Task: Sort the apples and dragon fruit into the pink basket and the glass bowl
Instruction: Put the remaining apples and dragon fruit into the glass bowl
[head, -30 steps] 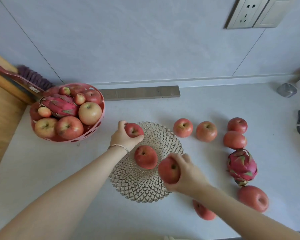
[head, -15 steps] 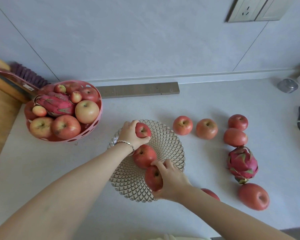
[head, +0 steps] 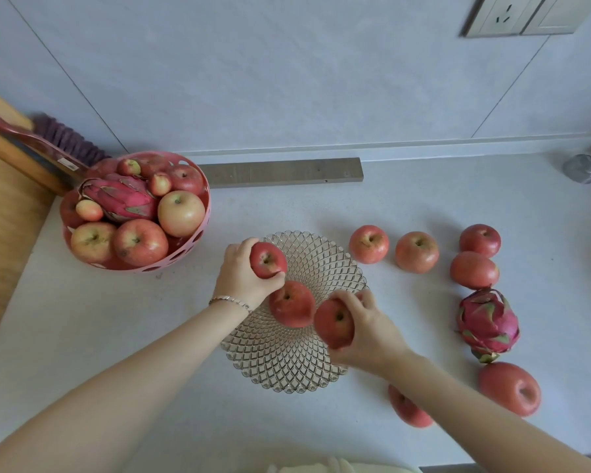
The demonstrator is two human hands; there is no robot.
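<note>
Fingers of both hands each wrap an apple over the glass bowl [head: 321, 254]: left hand [head: 243, 274] at ten o'clock of the centre apple [head: 292, 303], right hand [head: 365, 332] nearer, at four.

A home kitchen is suggested. A pale speckled countertop [head: 423, 206] is backed by a wall of large grey panels [head: 287, 70], and a wall socket with a switch plate [head: 519, 15] is mounted at one o'clock. A wooden board [head: 4, 206] is seen at nine o'clock, with a pink-handled brush [head: 58, 145] laid across it. Fresh fruit is set out: a pink basket [head: 185, 257] heaped with apples at ten o'clock, a patterned glass bowl [head: 287, 363] at the centre, and loose apples [head: 417, 251] and a dragon fruit [head: 488, 324] at three o'clock.
</note>
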